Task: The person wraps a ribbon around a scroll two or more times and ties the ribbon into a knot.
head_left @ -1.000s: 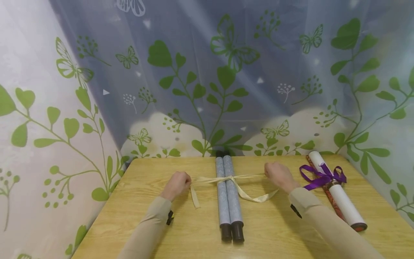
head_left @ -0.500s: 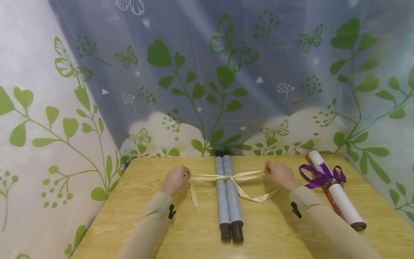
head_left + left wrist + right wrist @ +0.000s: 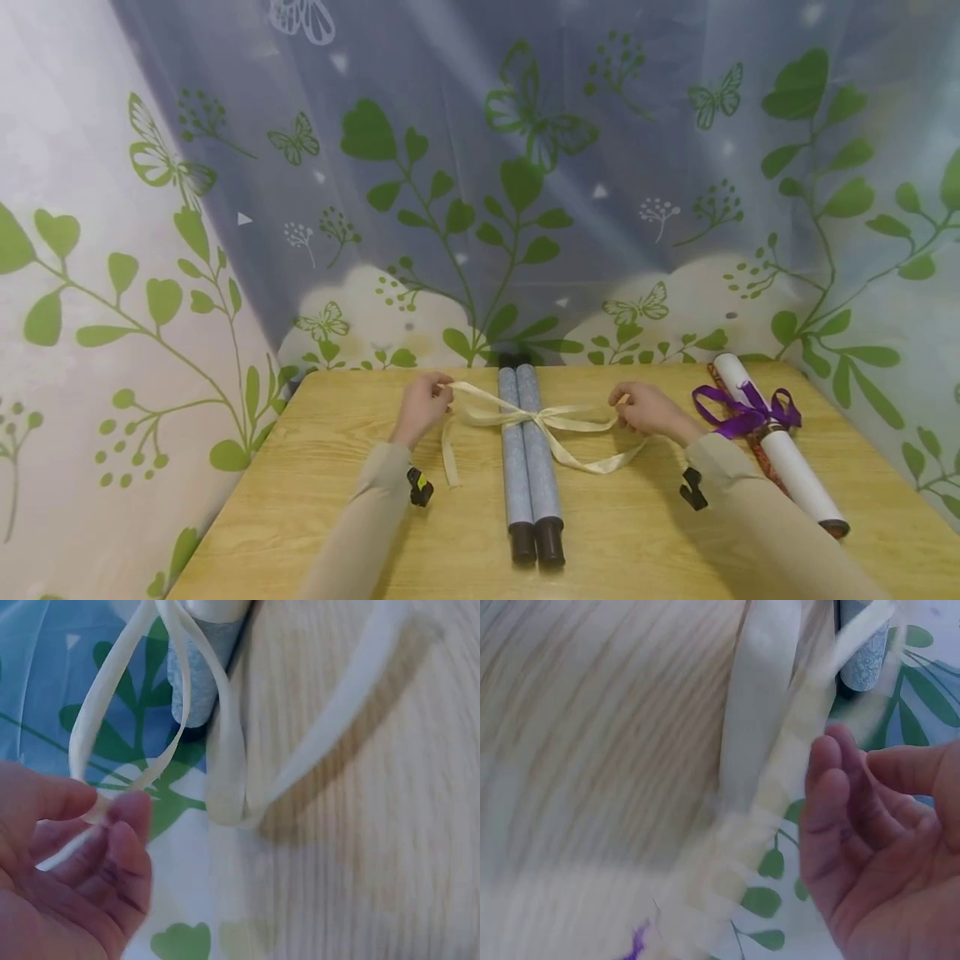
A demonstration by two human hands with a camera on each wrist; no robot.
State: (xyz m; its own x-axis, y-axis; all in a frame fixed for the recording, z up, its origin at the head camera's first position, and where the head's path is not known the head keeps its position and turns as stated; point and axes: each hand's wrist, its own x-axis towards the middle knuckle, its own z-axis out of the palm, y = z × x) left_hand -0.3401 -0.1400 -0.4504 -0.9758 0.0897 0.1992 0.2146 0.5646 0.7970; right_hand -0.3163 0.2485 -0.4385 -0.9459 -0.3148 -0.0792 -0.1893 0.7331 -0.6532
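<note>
Two grey-blue scrolls (image 3: 517, 467) with dark end knobs lie side by side on the table, tied round the middle with a cream ribbon (image 3: 570, 422) in a bow. At the left, my left hand (image 3: 422, 408) pinches the end of one bow loop between thumb and fingers, as the left wrist view shows. My right hand (image 3: 648, 410) is beside the other loop, its fingers loosely curled. That loop sags near the fingertips, and in the right wrist view the ribbon is blurred. Both ribbon tails hang loose, one below the left hand, the other curving toward the right wrist.
At the right of the wooden table (image 3: 315, 517) lies a white scroll (image 3: 806, 479) with a purple ribbon (image 3: 750, 412) in a bow, beside a red patterned piece (image 3: 768, 462). A curtain (image 3: 450, 167) with leaves and butterflies stands behind the table.
Both hands pulled the loops taut earlier. Now the left hand has moved slightly inward and the loops are slack; the right fingers have loosened and the right loop has dropped away from them.
</note>
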